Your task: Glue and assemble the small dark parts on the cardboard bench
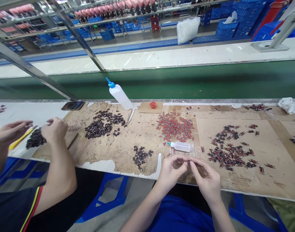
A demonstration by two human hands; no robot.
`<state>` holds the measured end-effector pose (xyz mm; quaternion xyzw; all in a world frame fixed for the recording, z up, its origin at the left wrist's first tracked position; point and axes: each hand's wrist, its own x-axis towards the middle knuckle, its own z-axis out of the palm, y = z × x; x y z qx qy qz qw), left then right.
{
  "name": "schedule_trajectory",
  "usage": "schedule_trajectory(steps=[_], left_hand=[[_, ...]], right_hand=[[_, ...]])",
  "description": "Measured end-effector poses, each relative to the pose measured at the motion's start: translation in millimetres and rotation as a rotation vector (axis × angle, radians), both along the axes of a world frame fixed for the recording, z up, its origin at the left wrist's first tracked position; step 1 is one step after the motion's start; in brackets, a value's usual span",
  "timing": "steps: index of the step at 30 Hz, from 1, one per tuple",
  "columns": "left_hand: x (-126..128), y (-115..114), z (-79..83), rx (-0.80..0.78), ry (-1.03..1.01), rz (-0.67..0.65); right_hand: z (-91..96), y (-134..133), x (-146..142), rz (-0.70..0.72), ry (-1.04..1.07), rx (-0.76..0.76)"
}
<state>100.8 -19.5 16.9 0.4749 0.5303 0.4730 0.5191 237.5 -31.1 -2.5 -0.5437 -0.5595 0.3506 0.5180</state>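
Both my hands meet over the front edge of the cardboard-covered table. My left hand [172, 169] pinches a tiny dark part [189, 160] between thumb and fingertips. Closed against the same part from the other side is my right hand [206, 175]; the fingers hide most of it. Just beyond them lies a small clear bottle [182, 146] with a blue tip. Behind it spreads a heap of small red and grey parts [175, 127]. To the right is a pile of black-and-red parts [231, 156], and to the left a little cluster of black pieces [141, 156].
A white bottle with a blue nozzle [120, 96] leans at the back, near a small red cup [152, 105]. At the left, a co-worker's hands [55, 129] work by black pieces [35, 138], a yellow tool [21, 139] and a phone [73, 105]. A green belt [186, 83] runs behind.
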Motion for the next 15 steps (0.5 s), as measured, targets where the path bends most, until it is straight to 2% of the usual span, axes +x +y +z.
schedule_trajectory(steps=[3,7,9,10,12,14,15], left_hand=[[-2,1,2.7,0.009,0.017,-0.056],[-3,0,6.2,0.023,0.022,-0.118],[-5,-3,7.5,0.027,0.029,-0.211],[-8,-4,7.8,0.039,0.061,-0.265],[-19,-7,6.5,0.108,0.207,-0.308],[-36,-9,2.5,0.226,0.438,-0.21],[-46,-9,-0.4,0.276,0.563,-0.125]], right_hand=[[0.1,0,2,-0.013,0.004,-0.02],[1.8,1,3,0.034,-0.026,0.051],[3.5,4,9,0.014,-0.053,0.067],[4.7,7,14,-0.041,-0.061,0.057],[7.9,13,26,-0.242,-0.074,0.025],[12.0,22,38,-0.472,-0.142,0.052],[13.9,27,43,-0.515,-0.232,0.099]])
